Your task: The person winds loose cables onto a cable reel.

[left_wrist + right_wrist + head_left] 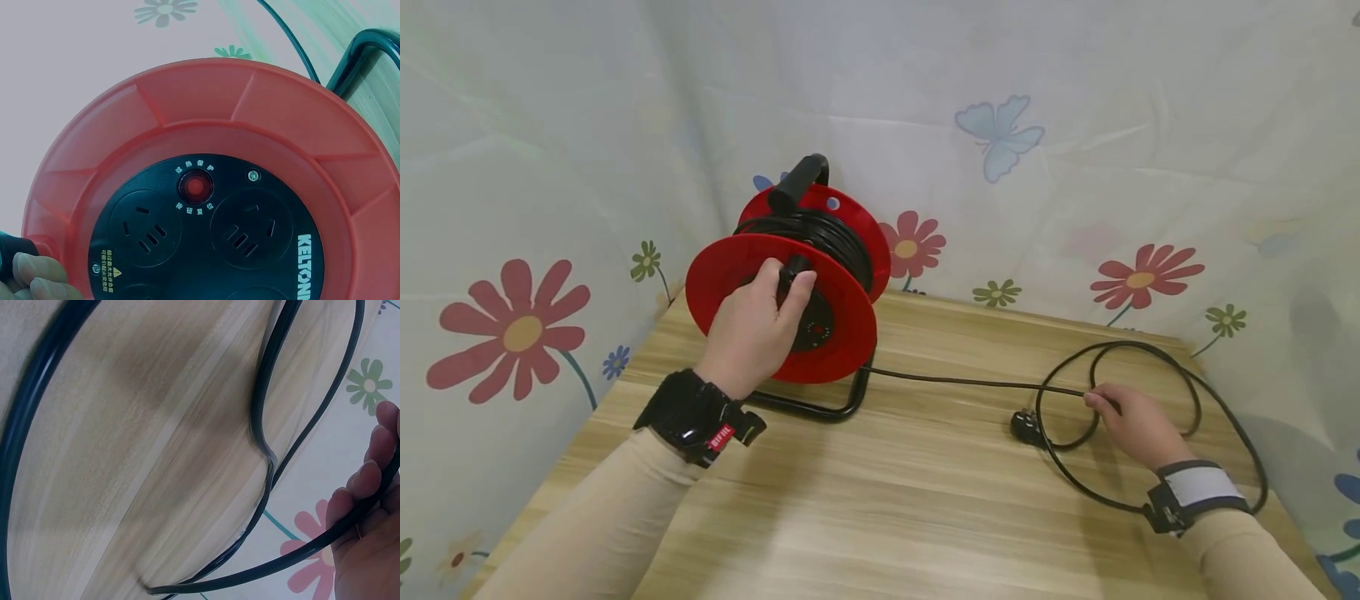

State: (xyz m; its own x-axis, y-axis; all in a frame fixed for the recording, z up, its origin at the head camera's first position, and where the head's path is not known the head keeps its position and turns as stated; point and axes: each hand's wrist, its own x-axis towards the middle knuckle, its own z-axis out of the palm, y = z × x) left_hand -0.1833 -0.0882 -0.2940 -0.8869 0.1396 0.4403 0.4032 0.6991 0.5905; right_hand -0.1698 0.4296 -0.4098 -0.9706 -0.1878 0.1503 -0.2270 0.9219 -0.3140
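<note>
A red cable reel (850, 337) with black cable wound between its two discs stands at the table's back left on a black tube frame (820, 410). My left hand (752, 329) grips the black knob (797, 265) on the reel's front disc. In the left wrist view, its fingers (40, 275) curl at the knob, beside the black socket panel (206, 250) with a red button. The cable (955, 382) runs fairly straight from the reel to my right hand (1138, 425), which holds it with curled fingers. In the right wrist view, the cable (300, 555) crosses the palm.
Loose loops of cable (1228, 408) spread around the right wrist. A black plug (1025, 427) lies at the loops' left side. The wooden table (940, 500) borders a white curtain (887, 75) printed with flowers, at the back and sides.
</note>
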